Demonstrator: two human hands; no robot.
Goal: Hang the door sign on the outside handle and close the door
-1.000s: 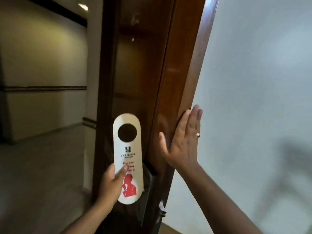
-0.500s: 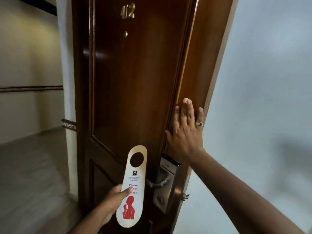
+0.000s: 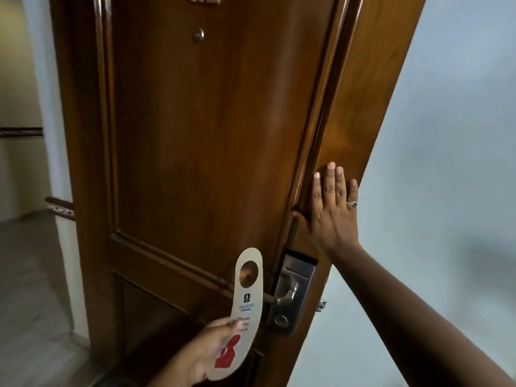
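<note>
At the bottom of the view, nearest the camera, the left hand point(image 3: 208, 349) grips the lower part of the door sign point(image 3: 242, 314), fingers curled behind it and the thumb pressed across its printed face just above a red figure. The cream sign stands almost upright, leaning a little to the right, its round hole at the top end showing the wood behind. Its upper half lies just left of the silver lever handle point(image 3: 284, 296), whose tip reaches toward the sign's right edge; whether the two touch cannot be told, and the hole is not over the lever. The handle sits on a metal lock plate point(image 3: 293, 294) with a keyhole below. Higher and to the right, the right hand point(image 3: 331, 210) is spread flat and empty, fingers pointing up, palm against the edge of the brown wooden door point(image 3: 212, 141). A peephole point(image 3: 198, 34) sits high on the door, and a pale wall point(image 3: 446, 135) fills the right side.
</note>
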